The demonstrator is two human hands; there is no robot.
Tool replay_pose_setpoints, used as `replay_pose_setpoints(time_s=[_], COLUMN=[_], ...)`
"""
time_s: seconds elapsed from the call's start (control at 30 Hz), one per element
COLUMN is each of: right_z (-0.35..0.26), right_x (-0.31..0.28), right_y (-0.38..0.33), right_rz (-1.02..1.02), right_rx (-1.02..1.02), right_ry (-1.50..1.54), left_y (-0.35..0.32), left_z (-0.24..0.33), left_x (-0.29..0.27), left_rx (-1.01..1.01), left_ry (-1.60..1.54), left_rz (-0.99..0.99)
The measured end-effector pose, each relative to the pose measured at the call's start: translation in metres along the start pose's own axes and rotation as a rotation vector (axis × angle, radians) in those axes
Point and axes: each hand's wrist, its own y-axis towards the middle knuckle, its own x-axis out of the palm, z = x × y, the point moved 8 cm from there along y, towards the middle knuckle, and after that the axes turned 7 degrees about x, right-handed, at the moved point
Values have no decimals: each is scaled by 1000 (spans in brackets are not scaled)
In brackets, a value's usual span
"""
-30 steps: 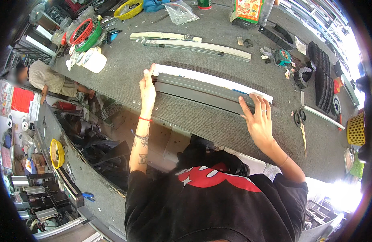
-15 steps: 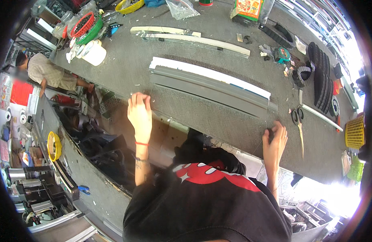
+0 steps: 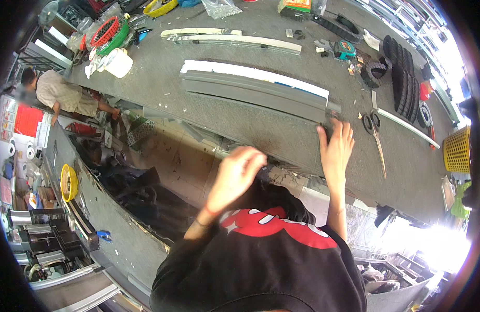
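Over the bench's near edge, my left hand (image 3: 237, 176) is in the air in front of my body, its fingers curled together and slightly blurred. Whether anything is in them is hidden. My right hand (image 3: 337, 151) is by the right end of a grey metal profile (image 3: 250, 95), thumb and fingers bent around a small dark thing that I cannot make out. The profile lies lengthwise on the bench. Along its far side runs a white strip (image 3: 255, 75) with a bit of blue near its right part.
Scissors (image 3: 372, 132), a teal tape measure (image 3: 344, 50) and black ribbed strips (image 3: 404, 86) lie on the right of the bench (image 3: 198, 117). Farther back are pale strips (image 3: 237, 40). A white bucket (image 3: 118, 63) stands left. Beyond it, a person (image 3: 65, 91) bends down.
My left hand has swung right and toward my body, away from the profile's left end. My right hand has moved forward and slightly left to the profile's right end. The view has shifted.
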Motion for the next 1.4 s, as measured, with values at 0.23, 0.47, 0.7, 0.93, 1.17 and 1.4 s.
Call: replay_pose_setpoints(time_s=[0.23,0.47,0.7,0.93,1.17,1.4], right_z=[13,17,-33,-4,11,1], right_x=[7,-14,-21,-13,6,23], right_y=[1,-25,-58,-25,7,27], right_rz=[-25,-273,-755,-573,-226,-296], right_rx=[-8,105,-286,-10,33,17], right_ry=[202,529,740,645,178,34], left_y=[-7,-42,-50,-41,20,119], left_z=[90,108,117,95,61,2], left_x=[119,171,180,159,61,33], left_rx=[452,535,661,600,488,574], left_ry=[97,46,-40,335,631,844], left_rz=[-376,-531,-495,-605,-327,-301])
